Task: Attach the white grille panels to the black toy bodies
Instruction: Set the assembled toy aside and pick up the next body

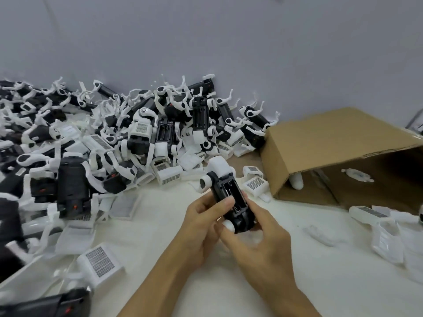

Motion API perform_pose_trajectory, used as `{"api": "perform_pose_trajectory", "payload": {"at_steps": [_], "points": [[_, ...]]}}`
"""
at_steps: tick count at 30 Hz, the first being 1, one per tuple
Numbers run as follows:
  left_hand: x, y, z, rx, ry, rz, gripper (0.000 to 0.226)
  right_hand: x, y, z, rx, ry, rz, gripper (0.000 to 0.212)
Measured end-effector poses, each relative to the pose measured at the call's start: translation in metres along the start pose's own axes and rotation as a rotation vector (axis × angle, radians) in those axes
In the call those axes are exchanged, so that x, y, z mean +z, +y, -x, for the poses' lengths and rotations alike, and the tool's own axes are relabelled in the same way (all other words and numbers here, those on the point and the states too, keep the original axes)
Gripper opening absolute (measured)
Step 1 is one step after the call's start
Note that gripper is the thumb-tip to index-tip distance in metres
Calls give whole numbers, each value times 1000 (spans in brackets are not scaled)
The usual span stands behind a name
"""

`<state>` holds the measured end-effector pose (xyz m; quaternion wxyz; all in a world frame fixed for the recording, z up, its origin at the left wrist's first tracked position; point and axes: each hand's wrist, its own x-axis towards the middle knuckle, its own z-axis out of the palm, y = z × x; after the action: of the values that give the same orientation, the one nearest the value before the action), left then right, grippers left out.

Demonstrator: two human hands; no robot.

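Above the white table [297, 294], centre of view: one black toy body [231, 197], held off the surface and tilted, far end pointing up and away, open compartment facing the camera. White cap piece [220, 167] at its far end; white round joint [204, 183] on its left side; white rounded piece [229, 226] at its near end. Left hand [201, 227]: fingers curled round the left side of the body, thumb lying across its top edge. Right hand [258, 239]: fingers curled round the near right end, thumb pressed along the right edge. Left and rear of table: large heap of black toy bodies with white legs [114, 133], banked against the grey wall [206, 42]. Loose white grille panels: one near the left forearm [100, 263], two just beyond the held body [255, 184], several mixed through the heap. Right: brown cardboard box [338, 143] lying on its side, opening toward the camera, white parts inside. Far right edge: further white panels [370, 212].
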<state>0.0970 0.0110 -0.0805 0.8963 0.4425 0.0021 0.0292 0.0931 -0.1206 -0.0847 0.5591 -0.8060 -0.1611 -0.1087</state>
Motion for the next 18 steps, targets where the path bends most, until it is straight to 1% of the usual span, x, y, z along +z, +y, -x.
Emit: {"api": "perform_pose_trajectory", "payload": {"at_steps": [2, 4, 5, 7, 10, 11, 12, 13, 14, 15, 16, 17, 18], "points": [[1, 0, 0, 12, 0, -3, 34, 1, 3, 0, 1, -10, 0, 76], [-1, -3, 1, 17, -24, -7, 39, 3, 5, 1, 0, -19, -3, 84], [-2, -5, 1, 20, -23, -17, 41, 3, 5, 1, -6, -25, -7, 85], [-2, -8, 1, 38, -14, -78, 37, 2, 7, 0, -12, -23, -25, 83], [0, -11, 2, 136, 13, -249, 31, -1, 11, -5, 7, -78, -100, 87], [4, -10, 2, 193, 44, -345, 29, -2, 13, -6, 2, -122, -141, 92], [5, -9, 3, 286, 97, -482, 27, -2, 14, -6, -16, -169, -179, 95], [5, -9, 5, 422, 153, -645, 29, -2, 15, -6, -47, -195, -210, 97], [3, -8, 5, 600, 192, -835, 41, -2, 16, -6, -86, -194, -246, 98], [-1, -9, 3, 779, 190, -1021, 53, -1, 17, -6, -120, -177, -288, 99], [-5, -12, 0, 924, 169, -1168, 59, -1, 18, -6, -145, -153, -325, 98], [-6, -13, 0, 1000, 135, -1241, 60, -1, 18, -6, -160, -121, -353, 95], [-7, -14, 0, 1025, 100, -1271, 61, -1, 18, -6, -163, -79, -365, 92]]}}
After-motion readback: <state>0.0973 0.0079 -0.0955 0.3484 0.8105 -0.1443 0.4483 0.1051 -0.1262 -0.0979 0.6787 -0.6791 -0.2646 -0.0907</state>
